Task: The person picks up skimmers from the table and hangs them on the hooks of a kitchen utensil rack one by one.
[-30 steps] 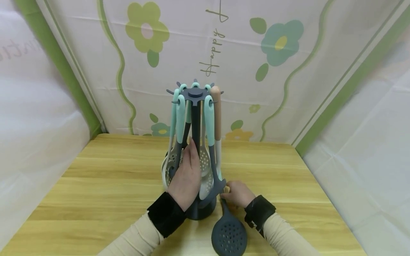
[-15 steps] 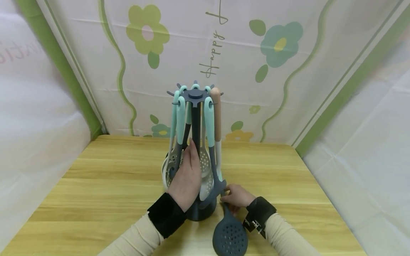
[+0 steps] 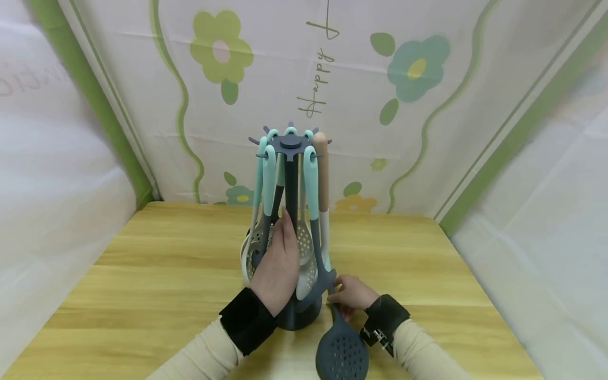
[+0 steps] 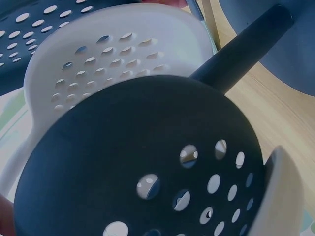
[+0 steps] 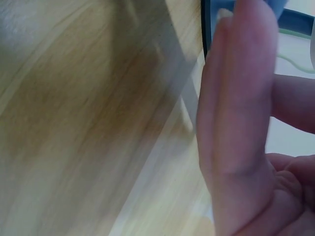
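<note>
In the head view a dark utensil stand [image 3: 291, 143] carries several teal-handled kitchen utensils and one with a brown handle [image 3: 320, 174]. My left hand [image 3: 277, 269] reaches in among them against the stand's post, its visible fingers straight; thumb and palm are hidden. Close to the left wrist camera are a dark perforated skimmer head [image 4: 128, 132] and a pale perforated one [image 4: 118, 54]. At the stand's right my right hand [image 3: 353, 293] pinches the neck of a dark skimmer [image 3: 343, 353], whose round head points toward me. A dark turner head [image 3: 315, 290] overlaps its upper end.
The stand's round base [image 3: 299, 315] rests on a wooden table [image 3: 157, 295]. Pale curtains printed with flowers [image 3: 418, 68] rise behind the table and on both sides.
The right hand has shifted slightly and its lower fingers now show curled beneath the skimmer's neck. The skimmer's head has moved a little to the right. The left hand stays in place.
</note>
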`<action>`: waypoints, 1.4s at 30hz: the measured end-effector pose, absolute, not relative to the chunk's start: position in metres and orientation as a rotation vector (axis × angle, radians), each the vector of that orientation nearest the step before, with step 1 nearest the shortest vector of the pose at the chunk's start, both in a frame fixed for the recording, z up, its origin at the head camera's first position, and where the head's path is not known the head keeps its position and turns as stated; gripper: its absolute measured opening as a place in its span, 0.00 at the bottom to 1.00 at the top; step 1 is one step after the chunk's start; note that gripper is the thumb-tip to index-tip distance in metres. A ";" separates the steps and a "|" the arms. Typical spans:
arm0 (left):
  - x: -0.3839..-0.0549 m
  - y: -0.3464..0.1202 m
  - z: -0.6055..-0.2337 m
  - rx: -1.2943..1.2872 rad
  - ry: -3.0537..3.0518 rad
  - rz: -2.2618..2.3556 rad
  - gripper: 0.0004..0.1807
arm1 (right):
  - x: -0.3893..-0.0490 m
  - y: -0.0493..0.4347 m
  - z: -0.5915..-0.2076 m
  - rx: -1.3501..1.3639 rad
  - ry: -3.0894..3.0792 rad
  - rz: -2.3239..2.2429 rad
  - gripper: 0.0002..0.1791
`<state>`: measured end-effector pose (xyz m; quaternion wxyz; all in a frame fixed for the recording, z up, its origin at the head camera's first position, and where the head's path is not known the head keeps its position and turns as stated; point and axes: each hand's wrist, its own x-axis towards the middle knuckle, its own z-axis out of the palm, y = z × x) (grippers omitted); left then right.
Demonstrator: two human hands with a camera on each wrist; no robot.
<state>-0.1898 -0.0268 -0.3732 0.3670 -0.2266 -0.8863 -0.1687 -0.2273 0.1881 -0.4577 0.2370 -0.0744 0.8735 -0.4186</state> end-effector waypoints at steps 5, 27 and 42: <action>-0.188 -0.027 -0.374 -0.584 -2.297 -0.466 0.38 | -0.225 0.189 -0.461 -0.223 2.387 -1.166 0.19; -0.188 -0.025 -0.371 -0.575 -2.313 -0.493 0.37 | -0.224 0.191 -0.456 -0.198 2.380 -1.158 0.24; -0.188 -0.024 -0.370 -0.566 -2.338 -0.551 0.37 | -0.221 0.193 -0.453 -0.194 2.387 -1.198 0.25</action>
